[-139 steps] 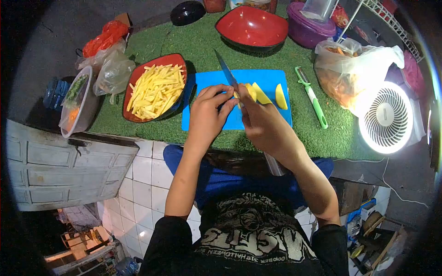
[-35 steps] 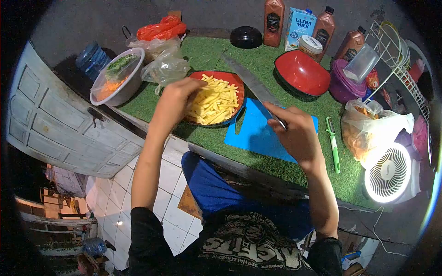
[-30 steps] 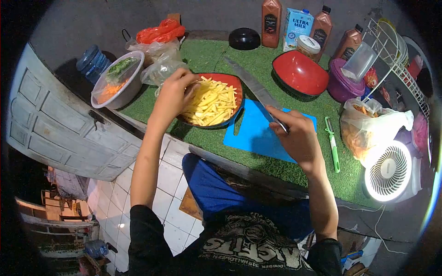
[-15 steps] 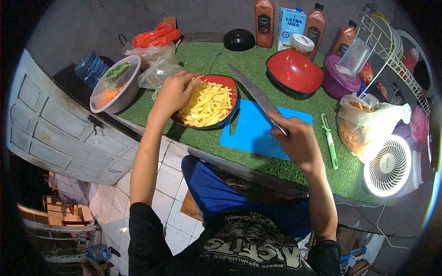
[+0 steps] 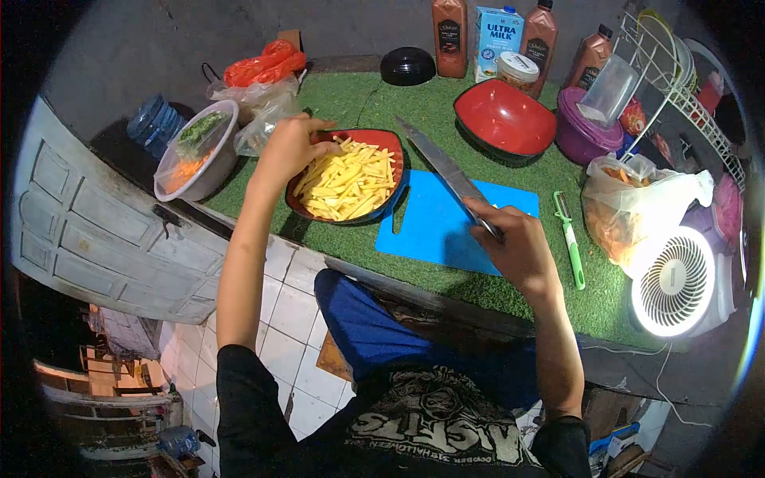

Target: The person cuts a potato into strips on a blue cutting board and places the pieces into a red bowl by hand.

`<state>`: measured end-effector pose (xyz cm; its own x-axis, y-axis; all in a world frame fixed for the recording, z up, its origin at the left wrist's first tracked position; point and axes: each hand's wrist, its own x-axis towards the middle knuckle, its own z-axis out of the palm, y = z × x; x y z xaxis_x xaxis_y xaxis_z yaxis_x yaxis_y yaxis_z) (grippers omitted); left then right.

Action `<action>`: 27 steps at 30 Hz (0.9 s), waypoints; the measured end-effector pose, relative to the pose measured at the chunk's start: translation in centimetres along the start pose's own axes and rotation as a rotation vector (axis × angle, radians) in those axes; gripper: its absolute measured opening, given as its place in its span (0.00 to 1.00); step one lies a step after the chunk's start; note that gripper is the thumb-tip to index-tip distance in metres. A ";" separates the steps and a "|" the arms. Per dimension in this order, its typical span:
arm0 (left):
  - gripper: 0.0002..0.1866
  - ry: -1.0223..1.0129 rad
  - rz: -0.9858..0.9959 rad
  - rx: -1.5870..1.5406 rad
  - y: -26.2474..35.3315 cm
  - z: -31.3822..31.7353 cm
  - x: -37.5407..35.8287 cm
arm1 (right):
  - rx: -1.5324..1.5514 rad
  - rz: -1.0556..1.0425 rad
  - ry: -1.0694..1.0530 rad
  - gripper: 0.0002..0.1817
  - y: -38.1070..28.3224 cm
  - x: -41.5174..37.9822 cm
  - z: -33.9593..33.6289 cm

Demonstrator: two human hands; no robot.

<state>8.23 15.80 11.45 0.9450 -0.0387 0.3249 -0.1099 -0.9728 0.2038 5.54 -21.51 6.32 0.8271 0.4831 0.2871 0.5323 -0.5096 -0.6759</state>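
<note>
My left hand (image 5: 296, 147) is over the upper left rim of a red-and-black bowl (image 5: 400, 151), its thumb and fingers apart and nothing visible held between them. Pale yellow potato sticks (image 5: 347, 182) fill this bowl. In my right hand (image 5: 514, 247) is a large knife (image 5: 446, 169), gripped by the handle with its blade slanting up and left. Beneath the knife lies a blue cutting board (image 5: 430, 227), its left edge close to the bowl. A green-handled peeler (image 5: 570, 243) rests to the right of the board.
Behind the board stands a second red bowl (image 5: 506, 119). A white tub (image 5: 215, 163) with carrot and greens is at left, beside plastic bags (image 5: 263, 76). Bottles and a milk carton (image 5: 498, 44) line the back. A peelings bag (image 5: 629, 207) and lit fan (image 5: 673, 280) are right.
My left hand has drawn back from above the potato sticks to the bowl's rim, its fingers spreading. My right hand keeps the knife nearly still. The view has shifted slightly.
</note>
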 end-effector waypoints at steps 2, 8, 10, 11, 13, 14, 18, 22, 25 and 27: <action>0.17 0.013 0.007 -0.035 -0.6 0.3 0.3 | -0.019 0.001 0.000 0.23 -0.1 0.0 -0.3; 0.16 0.109 0.093 -0.032 -3.1 1.3 0.6 | -0.008 0.054 -0.007 0.23 -0.6 -0.7 -1.1; 0.17 0.132 0.107 -0.030 -2.3 1.1 0.6 | -0.037 0.080 -0.014 0.23 -1.3 -1.3 -1.9; 0.16 0.109 0.073 -0.061 -1.9 1.1 0.5 | 0.042 0.127 0.004 0.24 -1.4 -1.9 -2.2; 0.14 0.084 0.041 -0.098 -1.6 1.4 0.6 | 0.116 0.180 0.023 0.25 -1.5 -2.9 -2.8; 0.15 -0.022 0.057 -0.107 -2.1 1.8 0.8 | 0.132 0.235 0.023 0.25 -1.5 -3.5 -3.1; 0.16 -0.041 0.013 -0.108 -2.8 2.7 1.1 | 0.065 0.415 -0.007 0.25 -1.7 -5.6 -4.6; 0.18 -0.016 -0.021 0.008 -3.0 2.3 1.6 | 0.107 0.367 0.041 0.26 -0.5 -7.7 -4.7; 0.15 0.085 0.069 -0.053 -1.0 1.6 1.5 | 0.151 0.340 0.093 0.26 0.0 -8.8 -4.7; 0.13 0.195 0.175 -0.068 1.8 1.1 1.3 | 0.107 0.321 0.110 0.24 -0.3 -9.3 -4.8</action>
<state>9.58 13.77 11.23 0.8330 -0.1542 0.5314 -0.2934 -0.9374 0.1878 -1.41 -29.25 7.10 0.9667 0.2281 0.1159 0.2251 -0.5428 -0.8092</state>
